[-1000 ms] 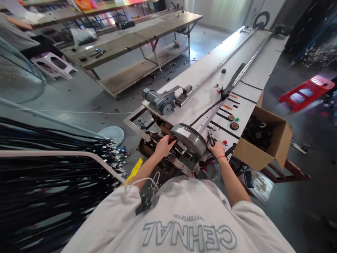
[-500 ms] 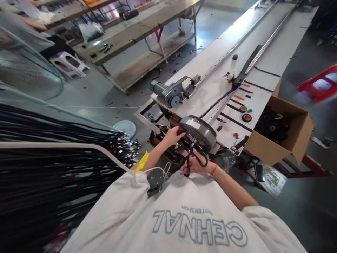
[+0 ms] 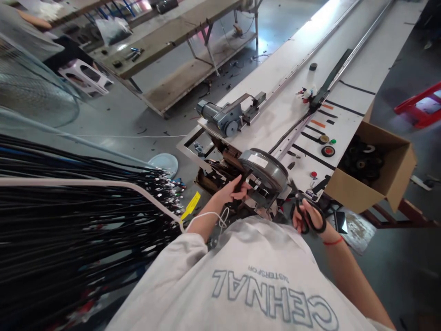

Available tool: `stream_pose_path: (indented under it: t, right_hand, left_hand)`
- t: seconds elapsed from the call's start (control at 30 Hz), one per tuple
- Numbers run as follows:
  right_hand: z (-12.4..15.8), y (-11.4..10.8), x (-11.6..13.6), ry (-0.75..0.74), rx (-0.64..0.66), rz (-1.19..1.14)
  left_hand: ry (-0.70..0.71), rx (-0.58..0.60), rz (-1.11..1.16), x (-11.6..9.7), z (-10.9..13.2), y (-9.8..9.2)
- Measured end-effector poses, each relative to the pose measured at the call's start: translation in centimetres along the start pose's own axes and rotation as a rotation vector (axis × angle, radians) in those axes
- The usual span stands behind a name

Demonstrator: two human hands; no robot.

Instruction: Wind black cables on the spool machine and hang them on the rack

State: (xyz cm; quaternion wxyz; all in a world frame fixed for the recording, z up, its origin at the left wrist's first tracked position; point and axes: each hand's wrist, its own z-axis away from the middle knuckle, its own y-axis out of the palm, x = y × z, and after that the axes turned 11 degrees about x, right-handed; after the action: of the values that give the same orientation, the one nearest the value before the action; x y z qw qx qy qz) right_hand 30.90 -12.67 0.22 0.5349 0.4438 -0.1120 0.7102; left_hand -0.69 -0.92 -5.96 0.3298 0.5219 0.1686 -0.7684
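My right hand (image 3: 308,217) grips black-handled scissors (image 3: 317,223), fingers through the loops and blades pointing up toward the table corner. To the left, my left hand (image 3: 237,190) is closed beside a dark grey drum (image 3: 267,168) with a white label. Its fingers press round something dark whose kind I cannot make out. The drum stands at the near end of the long table, and a black cable (image 3: 287,133) runs from behind it along the table top. Dark machine parts lie under the drum, partly hidden by my left hand.
A grey motor unit (image 3: 225,118) sits at the table's (image 3: 248,78) left edge. Tape rolls (image 3: 328,151) and black strips lie on the right. A cardboard box (image 3: 389,179) of black parts stands beside it. Many black cables (image 3: 86,207) hang at left. A person sits at upper left.
My right hand has moved right with the scissors, away from the drum. My left hand has come slightly down and now pinches something dark. The view has shifted a little.
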Motion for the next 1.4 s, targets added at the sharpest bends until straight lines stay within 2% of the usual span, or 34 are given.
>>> stream_pose_path:
  t: [0.07, 0.13, 0.23, 0.33, 0.4, 0.47, 0.53, 0.6, 0.67, 0.73, 0.87, 0.93, 1.0, 1.07, 1.17, 1.2, 1.3, 1.4]
  right_hand:
    - [-0.9, -2.5, -0.2, 0.029, -0.267, 0.175]
    - [-2.6, -4.6, -0.1, 0.090, -0.504, 0.458]
    - [-5.5, -6.2, 0.6, 0.243, -0.729, 0.885]
    - [-7.9, -6.7, 2.0, 0.337, -0.736, 1.022]
    - [-8.9, -7.7, 3.2, 0.290, -0.722, 1.036]
    - [-9.4, -9.8, 4.8, 0.196, -0.806, 1.051]
    - [-9.3, -13.1, 6.6, 0.134, -0.955, 1.065]
    - [-9.0, -16.8, 8.4, 0.146, -1.072, 1.066]
    - [-8.8, -20.2, 9.9, 0.183, -1.109, 1.069]
    - [-9.0, -22.5, 10.8, 0.209, -1.105, 1.080]
    - [-9.9, -24.0, 11.2, 0.286, -1.056, 1.060]
    - [-10.4, -24.0, 10.9, 0.309, -1.038, 1.046]
    - [-10.6, -24.0, 10.6, 0.308, -1.037, 1.045]
    - [-10.7, -24.0, 10.3, 0.308, -1.039, 1.046]
    - [-10.6, -24.3, 10.3, 0.322, -1.028, 1.044]
    - [-10.6, -24.4, 10.3, 0.329, -1.025, 1.043]
    - [-10.6, -24.5, 10.4, 0.348, -1.023, 1.043]
    - [-10.7, -24.5, 10.5, 0.359, -1.026, 1.048]
  left_hand:
    - [0.122, -0.106, 0.187, 0.4, 0.0, 2.0]
    - [0.231, -0.192, 0.290, 0.5, 0.0, 3.3]
    - [0.194, -0.186, 0.409, 0.0, -0.5, 3.6]
    - [0.076, -0.079, 0.383, -1.3, -1.5, 3.2]
    - [0.038, 0.016, 0.202, -2.5, -2.2, 3.2]
    - [0.004, 0.020, -0.092, -3.4, -2.5, 3.4]
    - [-0.044, -0.083, -0.394, -3.8, -2.5, 3.9]
    - [-0.085, -0.206, -0.596, -3.8, -2.4, 4.4]
    - [-0.092, -0.309, -0.712, -3.5, -2.2, 4.8]
    - [-0.071, -0.420, -0.791, -2.9, -2.0, 5.3]
    - [0.001, -0.668, -0.831, -0.7, -1.2, 6.6]
    - [-0.007, -0.779, -0.735, 1.0, -0.9, 7.2]
    - [-0.092, -0.831, -0.574, 2.7, -0.6, 7.6]
    - [-0.234, -0.723, -0.419, 3.9, 0.0, 7.6]
    - [-0.367, -0.446, -0.329, 4.3, 1.7, 6.8]
    - [-0.361, -0.404, -0.322, 4.2, 2.5, 6.5]
    - [-0.297, -0.423, -0.185, 3.5, 4.9, 5.5]
    - [-0.308, -0.290, 0.000, 2.7, 6.6, 5.1]
